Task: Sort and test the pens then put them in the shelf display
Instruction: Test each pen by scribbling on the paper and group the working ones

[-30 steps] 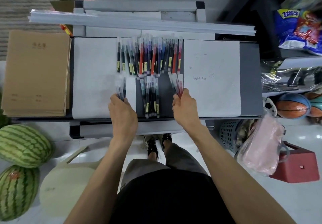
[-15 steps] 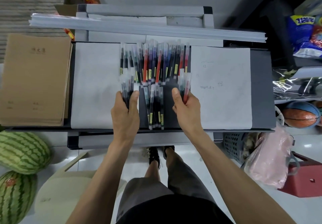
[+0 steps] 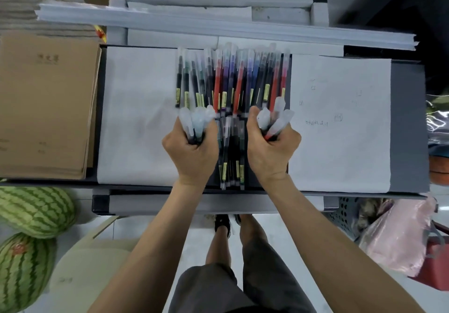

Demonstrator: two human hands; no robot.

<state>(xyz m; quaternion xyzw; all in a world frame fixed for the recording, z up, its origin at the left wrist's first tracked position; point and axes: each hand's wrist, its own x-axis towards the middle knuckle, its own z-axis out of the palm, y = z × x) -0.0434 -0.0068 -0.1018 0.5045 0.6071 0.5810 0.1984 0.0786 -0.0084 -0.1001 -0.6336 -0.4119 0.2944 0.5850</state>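
A row of capped gel pens (image 3: 233,79), black, green, red, purple and blue, lies side by side at the back of a dark tabletop (image 3: 408,127). A smaller group of pens (image 3: 230,159) lies nearer me between my hands. My left hand (image 3: 192,149) grips a bundle of dark pens (image 3: 196,123), caps pointing away. My right hand (image 3: 269,152) grips another bundle of pens (image 3: 274,120) that includes red ones. Both fists sit just in front of the back row.
White paper sheets lie left (image 3: 138,118) and right (image 3: 340,127) of the pens; the right one has test scribbles. Brown notebooks (image 3: 43,106) are stacked at the left. A paper stack (image 3: 218,25) lies behind. Watermelons (image 3: 31,213) sit on the floor.
Both hands have closed more tightly round their bundles and moved forward towards the back row of pens. The camera has moved closer to the table.
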